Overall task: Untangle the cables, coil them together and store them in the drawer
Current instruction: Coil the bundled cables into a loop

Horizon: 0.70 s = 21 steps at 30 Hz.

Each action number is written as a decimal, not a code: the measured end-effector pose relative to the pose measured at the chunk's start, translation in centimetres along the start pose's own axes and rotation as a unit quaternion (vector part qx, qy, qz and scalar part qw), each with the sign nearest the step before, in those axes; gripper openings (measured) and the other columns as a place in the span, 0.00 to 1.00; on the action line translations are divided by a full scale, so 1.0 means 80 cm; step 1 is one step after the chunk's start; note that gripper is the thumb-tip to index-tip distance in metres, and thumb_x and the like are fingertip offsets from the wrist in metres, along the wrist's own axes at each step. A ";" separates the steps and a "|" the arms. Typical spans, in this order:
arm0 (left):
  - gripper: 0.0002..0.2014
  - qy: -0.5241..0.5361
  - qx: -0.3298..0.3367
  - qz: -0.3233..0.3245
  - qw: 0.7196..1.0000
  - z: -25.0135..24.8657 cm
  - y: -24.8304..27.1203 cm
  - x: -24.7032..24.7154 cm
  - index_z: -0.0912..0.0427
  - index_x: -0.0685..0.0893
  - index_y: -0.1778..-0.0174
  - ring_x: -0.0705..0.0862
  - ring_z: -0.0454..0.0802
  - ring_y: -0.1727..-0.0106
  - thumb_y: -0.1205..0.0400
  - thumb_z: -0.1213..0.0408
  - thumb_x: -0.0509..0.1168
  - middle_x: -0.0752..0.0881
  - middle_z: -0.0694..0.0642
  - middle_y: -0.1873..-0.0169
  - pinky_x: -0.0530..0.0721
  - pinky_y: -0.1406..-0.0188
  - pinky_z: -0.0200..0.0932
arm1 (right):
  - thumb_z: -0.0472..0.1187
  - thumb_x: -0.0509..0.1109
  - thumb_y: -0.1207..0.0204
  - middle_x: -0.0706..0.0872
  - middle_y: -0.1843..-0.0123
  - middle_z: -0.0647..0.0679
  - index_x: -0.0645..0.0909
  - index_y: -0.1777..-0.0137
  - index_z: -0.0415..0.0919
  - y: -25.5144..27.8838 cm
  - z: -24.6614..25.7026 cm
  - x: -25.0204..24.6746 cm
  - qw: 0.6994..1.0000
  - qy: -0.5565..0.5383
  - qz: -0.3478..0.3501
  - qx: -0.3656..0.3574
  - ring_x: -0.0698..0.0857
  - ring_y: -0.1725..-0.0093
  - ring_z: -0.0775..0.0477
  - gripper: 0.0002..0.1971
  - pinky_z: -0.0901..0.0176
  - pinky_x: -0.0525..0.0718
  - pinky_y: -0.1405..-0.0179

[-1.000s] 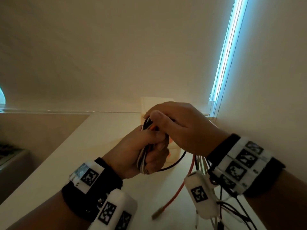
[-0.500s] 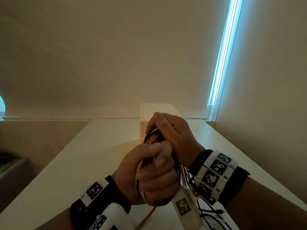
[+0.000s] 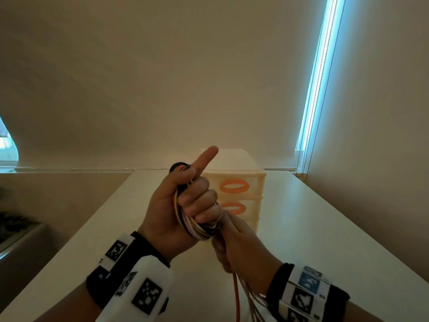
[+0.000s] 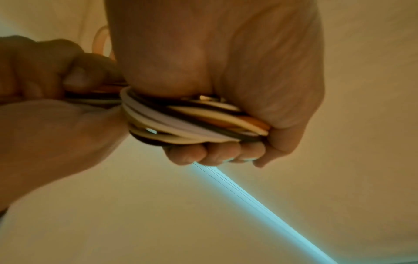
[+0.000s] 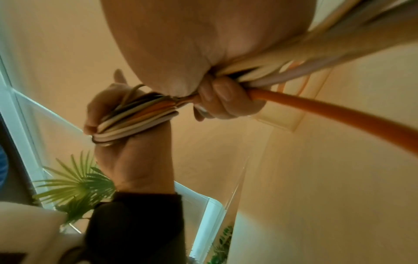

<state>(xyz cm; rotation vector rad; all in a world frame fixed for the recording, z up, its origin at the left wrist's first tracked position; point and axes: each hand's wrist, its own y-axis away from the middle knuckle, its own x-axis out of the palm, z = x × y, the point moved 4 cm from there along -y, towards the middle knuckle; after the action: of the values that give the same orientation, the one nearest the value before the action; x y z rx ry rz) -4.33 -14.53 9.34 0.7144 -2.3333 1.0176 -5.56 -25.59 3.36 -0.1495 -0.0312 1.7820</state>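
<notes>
The left hand is raised above the table, its 3 lower fingers and thumb curled tight round the coil of cables, while the index finger sticks out straight toward the wall. The coil is a bundle of white, cream, black, lilac and orange loops; its top pokes out above the thumb and its lower bend bulges out under the little finger. From the left wrist the loops show packed flat between palm and fingertips.

The right hand sits just below and to the right of the left, touching it, fingers closed round the loose cables that run out of the coil. An orange cable and several pale ones hang down from this fist past the right wrist and out of the bottom edge. In the right wrist view the orange cable leaves the grip beside the pale strands.

Behind the hands, at the far end of the table against the wall, stands the drawer unit, cream with orange oval handles; 2 handles show and both those drawers are closed. A plant is seen low in the right wrist view.
</notes>
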 end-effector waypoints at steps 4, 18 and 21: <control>0.26 -0.034 0.042 -0.066 0.996 0.000 -0.003 -0.007 0.55 0.71 0.16 0.70 0.43 0.77 0.13 0.63 0.57 0.73 0.48 0.79 0.71 0.72 0.40 | 0.53 0.51 0.09 0.71 0.74 0.49 0.75 0.51 0.42 0.005 0.006 0.002 0.999 0.004 -0.003 0.040 0.65 0.79 0.54 0.19 0.62 0.60 0.79; 0.20 -0.187 0.162 -0.283 0.927 -0.020 -0.002 -0.011 0.54 0.82 0.25 0.69 0.48 0.76 0.11 0.68 0.56 0.69 0.53 0.77 0.76 0.72 0.44 | 0.51 0.57 0.11 0.77 0.64 0.51 0.77 0.44 0.43 0.036 0.013 0.021 0.971 0.228 0.055 0.047 0.74 0.72 0.56 0.13 0.57 0.77 0.71; 0.21 -0.283 0.192 -0.302 0.890 -0.030 0.002 -0.014 0.52 0.80 0.24 0.71 0.50 0.76 0.11 0.70 0.57 0.71 0.54 0.79 0.78 0.70 0.46 | 0.53 0.59 0.12 0.79 0.61 0.51 0.75 0.50 0.48 0.045 0.023 0.028 0.952 0.289 0.075 0.062 0.78 0.67 0.55 0.11 0.53 0.84 0.68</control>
<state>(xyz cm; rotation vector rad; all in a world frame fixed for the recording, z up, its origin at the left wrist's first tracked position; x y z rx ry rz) -3.08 -12.29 9.99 1.9742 -2.0855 1.0663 -9.74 -24.08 4.66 -0.5893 0.5246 1.8231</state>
